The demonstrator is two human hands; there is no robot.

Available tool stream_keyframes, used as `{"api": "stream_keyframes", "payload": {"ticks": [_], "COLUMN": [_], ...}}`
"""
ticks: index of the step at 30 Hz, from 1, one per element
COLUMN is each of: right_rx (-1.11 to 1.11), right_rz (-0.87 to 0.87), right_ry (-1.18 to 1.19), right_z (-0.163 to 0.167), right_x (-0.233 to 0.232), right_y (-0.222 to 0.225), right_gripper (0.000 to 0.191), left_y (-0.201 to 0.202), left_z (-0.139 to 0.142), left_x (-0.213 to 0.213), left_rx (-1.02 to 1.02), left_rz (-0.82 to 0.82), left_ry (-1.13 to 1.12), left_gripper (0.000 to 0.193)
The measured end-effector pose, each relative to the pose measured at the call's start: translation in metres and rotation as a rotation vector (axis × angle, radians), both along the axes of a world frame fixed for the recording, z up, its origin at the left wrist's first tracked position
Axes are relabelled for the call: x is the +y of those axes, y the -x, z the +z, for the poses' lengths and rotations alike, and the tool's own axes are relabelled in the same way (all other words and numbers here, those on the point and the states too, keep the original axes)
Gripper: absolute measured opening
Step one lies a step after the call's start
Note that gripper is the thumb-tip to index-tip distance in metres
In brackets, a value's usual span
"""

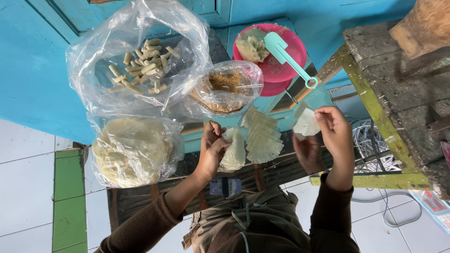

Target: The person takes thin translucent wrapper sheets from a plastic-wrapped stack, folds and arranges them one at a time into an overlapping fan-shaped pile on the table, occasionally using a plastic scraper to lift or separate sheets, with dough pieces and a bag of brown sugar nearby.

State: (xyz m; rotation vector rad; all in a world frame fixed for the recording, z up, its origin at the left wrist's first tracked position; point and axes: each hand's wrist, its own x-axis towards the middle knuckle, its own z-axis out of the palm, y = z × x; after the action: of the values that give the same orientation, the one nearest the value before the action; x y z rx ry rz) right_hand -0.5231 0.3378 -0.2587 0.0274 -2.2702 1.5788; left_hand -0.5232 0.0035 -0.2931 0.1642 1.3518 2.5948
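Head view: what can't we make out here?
- Left hand: its palm side is hidden by the pale wrapper stack it grips.
- Right hand pinches a thin wrapper; a second hand lies beneath, its arm out of sight.
- Crumb bag: contents blurred by wrinkled plastic.
- Pink bowl: lower rim covered by that bag.
- Wooden bench: cut off at the right edge.
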Motion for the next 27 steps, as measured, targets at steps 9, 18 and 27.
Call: {"api": "stream_keyframes", "payload": {"ticks": [9,18,27], "right_rx": [0.143,0.118,0.085], "right_rz": [0.088,0.305,0.253], "right_ry": [0.112,0.161,0.201], "right_z": [-0.013,0.001,-0.009], "right_x": [-0.077,-0.135,-0.142], "right_y": [-0.042,-0.050,-0.048], "right_gripper": [0.013,0.017,0.019], "left_y": [-0.003,-0.007,-0.008], "left_z": [0.004,0.013,0.001], "left_x": [0.013,0.014,0.016], "left_rx": [0.165,0.206,0.248], "left_rz": [-0.063,-0.068,0.000], "left_ry": [0.104,0.148,0.212], "left_gripper": [0.039,0.034,0.035]}}
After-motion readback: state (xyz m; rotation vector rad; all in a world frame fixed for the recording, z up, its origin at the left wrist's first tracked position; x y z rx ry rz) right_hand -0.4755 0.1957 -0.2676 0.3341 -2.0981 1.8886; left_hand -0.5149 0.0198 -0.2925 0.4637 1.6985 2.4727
